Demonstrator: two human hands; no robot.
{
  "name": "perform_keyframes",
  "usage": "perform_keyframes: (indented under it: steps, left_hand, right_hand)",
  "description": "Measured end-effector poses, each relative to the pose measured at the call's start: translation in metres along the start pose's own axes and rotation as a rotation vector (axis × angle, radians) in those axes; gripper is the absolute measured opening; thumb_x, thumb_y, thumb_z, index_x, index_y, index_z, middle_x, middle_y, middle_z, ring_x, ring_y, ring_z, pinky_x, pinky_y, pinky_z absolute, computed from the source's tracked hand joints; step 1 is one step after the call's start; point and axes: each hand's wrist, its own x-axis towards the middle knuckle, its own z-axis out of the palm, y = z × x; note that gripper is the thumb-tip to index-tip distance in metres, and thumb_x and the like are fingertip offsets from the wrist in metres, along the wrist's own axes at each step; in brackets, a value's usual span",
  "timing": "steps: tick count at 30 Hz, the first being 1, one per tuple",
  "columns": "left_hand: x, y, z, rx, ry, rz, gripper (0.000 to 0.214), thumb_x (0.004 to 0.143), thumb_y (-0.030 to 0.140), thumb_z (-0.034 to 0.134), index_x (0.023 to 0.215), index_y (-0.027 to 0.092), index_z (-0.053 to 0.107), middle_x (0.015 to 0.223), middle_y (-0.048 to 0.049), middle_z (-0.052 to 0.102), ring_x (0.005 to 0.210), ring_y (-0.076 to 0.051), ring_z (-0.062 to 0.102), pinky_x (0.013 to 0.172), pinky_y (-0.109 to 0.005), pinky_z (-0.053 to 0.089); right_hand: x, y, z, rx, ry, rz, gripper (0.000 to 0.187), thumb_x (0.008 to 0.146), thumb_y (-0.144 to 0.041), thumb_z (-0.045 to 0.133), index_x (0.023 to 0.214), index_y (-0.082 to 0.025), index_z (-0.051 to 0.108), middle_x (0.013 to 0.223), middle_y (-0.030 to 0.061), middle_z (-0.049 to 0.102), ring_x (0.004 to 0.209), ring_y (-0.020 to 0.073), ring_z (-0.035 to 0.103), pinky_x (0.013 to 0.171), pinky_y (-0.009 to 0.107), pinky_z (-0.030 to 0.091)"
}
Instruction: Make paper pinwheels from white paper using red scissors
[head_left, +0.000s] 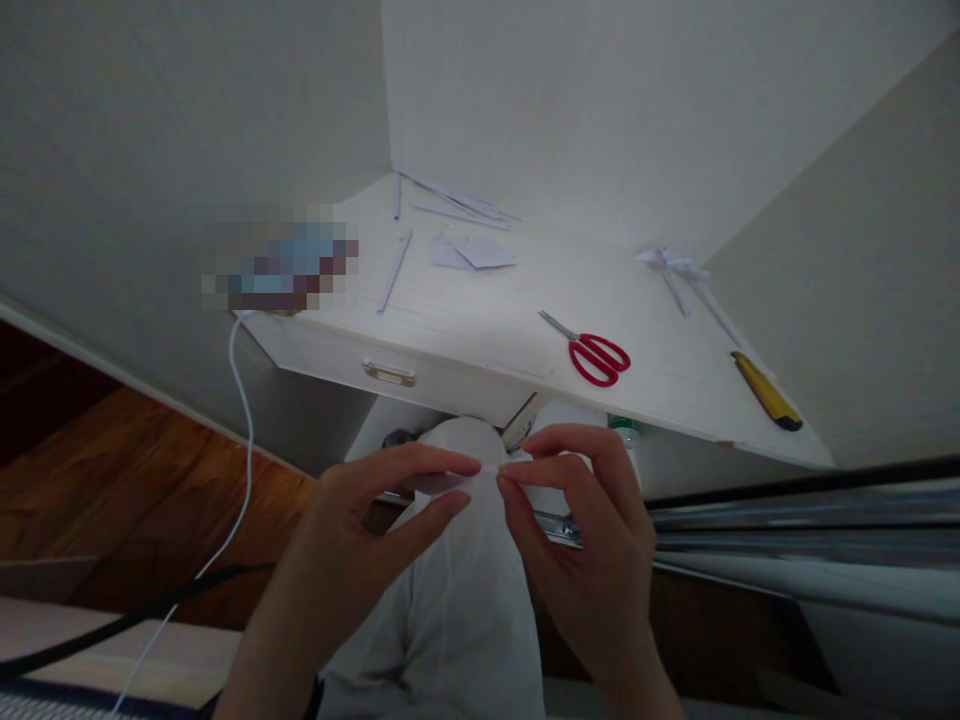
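Clock: directions read from the hands.
Left hand (367, 530): index and thumb tips stood a narrow gap apart, pointing to 2 o'clock; grip on the piece, couldn't tell.
Right hand (592, 530): thumb and index pinched together on the piece, tips toward 10.
Pale piece (489, 468): small, between both hands' fingertips, over the white trousers (465, 620); exact shape too dim.
Scissors (589, 345): red handles, at 1 o'clock on the white desk (525, 300), blades toward 10.
Paper sheets (480, 253): overlapping, at 12.
Paper tube (395, 272): lay alone, at 11.
Thin rolls (461, 212): bunched behind the sheets, near 12.
Paper bundle (679, 268): between 1 and 2, by the wall.
Yellow tool (765, 392): between 2 and 3, black end nearest.
White cable (244, 430): hung off the desk, toward 9.
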Motion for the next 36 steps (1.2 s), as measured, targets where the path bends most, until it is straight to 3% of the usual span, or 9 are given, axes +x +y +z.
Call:
perform_keyframes:
  steps: [4,9,14,22,27,36]
  left_hand:
    - [-0.002,0.000,0.001,0.038,-0.007,0.097,0.013,0.076,0.025,0.074,0.086,0.032,0.078,0.102,0.0008,0.077,0.104,-0.019,0.067,0.094,-0.026,0.051]
    - [-0.005,0.005,0.004,0.074,-0.026,0.103,0.007,0.078,0.030,0.071,0.081,0.030,0.078,0.081,0.0012,0.078,0.076,-0.017,0.070,0.075,-0.024,0.054]
    - [-0.005,0.011,0.011,-0.025,0.049,-0.029,0.009,0.073,0.030,0.071,0.067,0.028,0.077,0.063,0.0012,0.073,0.062,-0.017,0.066,0.064,-0.025,0.054]
    - [-0.007,0.006,0.011,-0.098,-0.029,-0.033,0.011,0.075,0.026,0.070,0.067,0.029,0.076,0.054,0.0032,0.067,0.063,-0.016,0.068,0.061,-0.020,0.053]
    - [-0.008,0.008,0.012,-0.107,0.006,-0.027,0.013,0.075,0.027,0.070,0.066,0.031,0.077,0.045,0.0034,0.061,0.060,-0.017,0.067,0.059,-0.022,0.054]
    - [-0.007,0.009,0.016,-0.078,-0.061,0.005,0.004,0.073,0.026,0.073,0.071,0.026,0.077,0.066,0.0009,0.074,0.065,-0.016,0.067,0.063,-0.023,0.055]
  right_hand:
    - [-0.003,-0.004,0.000,0.027,-0.016,0.006,0.014,0.085,-0.008,0.062,0.088,-0.022,0.059,0.096,0.0022,0.056,0.090,0.0144,0.058,0.079,0.028,0.049]
    - [-0.004,-0.006,0.003,0.038,-0.036,-0.008,0.015,0.086,-0.007,0.061,0.089,-0.022,0.059,0.095,0.0025,0.057,0.088,0.0149,0.058,0.075,0.028,0.050]
    - [-0.008,-0.005,0.005,0.026,-0.014,-0.035,0.015,0.087,-0.009,0.061,0.094,-0.022,0.059,0.096,0.0031,0.058,0.088,0.0159,0.057,0.077,0.030,0.050]
    - [-0.009,-0.004,-0.002,-0.008,0.039,-0.186,0.021,0.087,-0.004,0.060,0.097,-0.021,0.066,0.098,0.0031,0.059,0.089,0.0162,0.056,0.078,0.032,0.049]
    - [-0.009,-0.004,-0.001,-0.014,0.096,-0.151,0.015,0.088,-0.011,0.064,0.092,-0.025,0.069,0.093,0.0027,0.062,0.086,0.0179,0.058,0.081,0.033,0.050]
    - [-0.012,-0.002,-0.001,-0.115,0.111,-0.163,0.015,0.088,-0.012,0.064,0.091,-0.026,0.070,0.094,0.0026,0.065,0.086,0.0180,0.060,0.080,0.034,0.051]
